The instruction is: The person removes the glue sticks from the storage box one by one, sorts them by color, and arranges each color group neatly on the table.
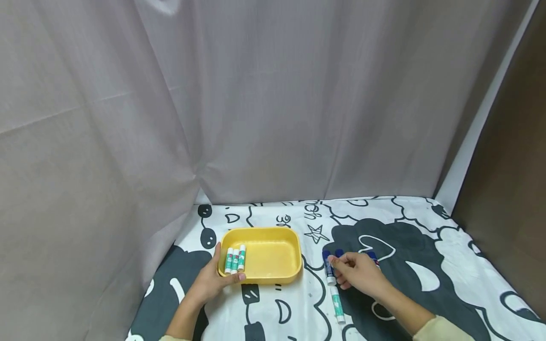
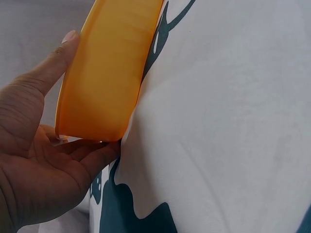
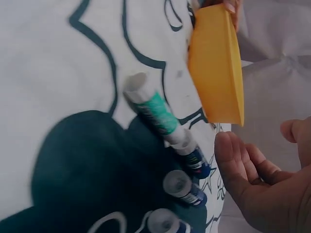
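Observation:
A yellow tray (image 1: 273, 258) lies on the patterned cloth, with three green-and-white glue sticks (image 1: 236, 260) side by side at its left end. My left hand (image 1: 211, 282) grips the tray's left end, the thumb along the near rim and the fingers at the side. On the cloth to the right, one more green-and-white stick (image 3: 158, 114) lies end to end with a dark blue stick (image 1: 329, 269). Two other blue sticks (image 3: 184, 188) are beside it, partly hidden by my right hand (image 1: 360, 272) in the head view. Relaxed fingers on that hand hold nothing.
Black-and-white printed cloth (image 1: 286, 312) covers the surface. Grey curtain (image 1: 273, 104) hangs behind and to the left. A brown panel (image 1: 507, 170) stands at the right.

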Available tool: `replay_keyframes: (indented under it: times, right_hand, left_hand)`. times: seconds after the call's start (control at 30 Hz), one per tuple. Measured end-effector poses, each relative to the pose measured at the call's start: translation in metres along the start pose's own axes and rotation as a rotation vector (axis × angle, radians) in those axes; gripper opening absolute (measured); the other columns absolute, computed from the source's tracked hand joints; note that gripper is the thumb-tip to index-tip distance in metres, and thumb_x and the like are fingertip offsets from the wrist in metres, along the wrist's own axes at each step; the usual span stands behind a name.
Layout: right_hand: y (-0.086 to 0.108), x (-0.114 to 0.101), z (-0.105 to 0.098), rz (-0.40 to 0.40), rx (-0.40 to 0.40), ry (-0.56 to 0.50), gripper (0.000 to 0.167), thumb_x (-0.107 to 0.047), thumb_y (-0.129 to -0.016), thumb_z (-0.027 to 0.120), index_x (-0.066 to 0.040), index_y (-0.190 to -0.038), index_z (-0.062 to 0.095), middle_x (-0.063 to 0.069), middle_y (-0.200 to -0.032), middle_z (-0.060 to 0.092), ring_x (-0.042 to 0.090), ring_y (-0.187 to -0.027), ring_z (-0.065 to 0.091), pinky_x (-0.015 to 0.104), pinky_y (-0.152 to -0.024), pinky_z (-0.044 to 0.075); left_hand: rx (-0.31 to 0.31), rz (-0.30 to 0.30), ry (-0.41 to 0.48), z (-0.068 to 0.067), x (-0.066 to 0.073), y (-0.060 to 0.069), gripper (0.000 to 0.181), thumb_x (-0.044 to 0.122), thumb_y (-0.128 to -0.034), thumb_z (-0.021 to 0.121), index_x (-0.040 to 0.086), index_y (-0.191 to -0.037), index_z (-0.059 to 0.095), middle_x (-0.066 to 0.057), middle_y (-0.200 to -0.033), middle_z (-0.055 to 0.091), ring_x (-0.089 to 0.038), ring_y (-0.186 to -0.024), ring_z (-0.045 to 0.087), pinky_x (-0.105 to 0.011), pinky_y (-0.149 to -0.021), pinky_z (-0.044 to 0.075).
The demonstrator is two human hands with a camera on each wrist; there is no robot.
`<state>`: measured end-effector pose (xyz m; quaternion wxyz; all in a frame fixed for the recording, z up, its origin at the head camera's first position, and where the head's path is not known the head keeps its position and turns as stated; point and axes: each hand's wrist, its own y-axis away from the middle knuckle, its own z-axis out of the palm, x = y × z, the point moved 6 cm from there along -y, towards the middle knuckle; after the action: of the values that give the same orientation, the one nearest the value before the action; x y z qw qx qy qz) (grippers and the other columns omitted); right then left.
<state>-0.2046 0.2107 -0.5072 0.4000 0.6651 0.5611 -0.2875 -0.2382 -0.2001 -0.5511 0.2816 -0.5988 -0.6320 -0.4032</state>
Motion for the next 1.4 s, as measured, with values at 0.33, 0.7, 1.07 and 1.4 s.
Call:
replay_keyframes:
  times: [0.33, 0.7, 1.07, 1.4]
  right_hand:
    - [-0.024, -0.032, 0.014, -0.024, -0.064, -0.061, 0.051, -0.048, -0.11, 0.068, 0.003, -0.115, 0.077, 0.015, -0.102, 0.081, 0.022, -0.086, 0.078, 0.037, -0.079, 0.07]
    - [-0.041, -0.064, 0.037, -0.047, -0.123, -0.068, 0.057, -0.049, -0.111, 0.066, 0.004, -0.13, 0.074, 0.014, -0.11, 0.082, 0.02, -0.093, 0.079, 0.037, -0.086, 0.07]
    - [-0.049, -0.079, 0.059, -0.074, -0.185, -0.129, 0.051, -0.038, -0.114, 0.064, 0.008, -0.133, 0.07, 0.024, -0.123, 0.08, 0.034, -0.106, 0.081, 0.04, -0.091, 0.069]
    - [-0.061, -0.087, 0.084, -0.053, -0.212, -0.204, 0.052, -0.036, -0.113, 0.065, 0.013, -0.129, 0.07, 0.029, -0.127, 0.078, 0.037, -0.112, 0.08, 0.042, -0.097, 0.068]
  left_hand:
    - [0.002, 0.007, -0.015, -0.001, -0.001, -0.003, 0.144, 0.042, -0.0781, 0.102, 0.011, -0.179, 0.005, -0.032, -0.173, 0.04, -0.047, -0.155, 0.048, -0.07, -0.129, 0.036]
    - [0.001, 0.001, -0.003, -0.001, -0.001, -0.001, 0.145, 0.042, -0.078, 0.102, 0.012, -0.179, 0.003, -0.032, -0.176, 0.035, -0.05, -0.159, 0.042, -0.071, -0.13, 0.034]
    - [0.005, 0.008, -0.005, -0.001, -0.002, -0.001, 0.144, 0.042, -0.078, 0.102, 0.012, -0.179, 0.004, -0.031, -0.175, 0.037, -0.048, -0.158, 0.044, -0.07, -0.13, 0.035]
    - [0.0, 0.032, -0.008, -0.001, -0.002, -0.001, 0.144, 0.042, -0.0779, 0.102, 0.011, -0.179, 0.004, -0.032, -0.173, 0.04, -0.047, -0.156, 0.047, -0.069, -0.129, 0.037]
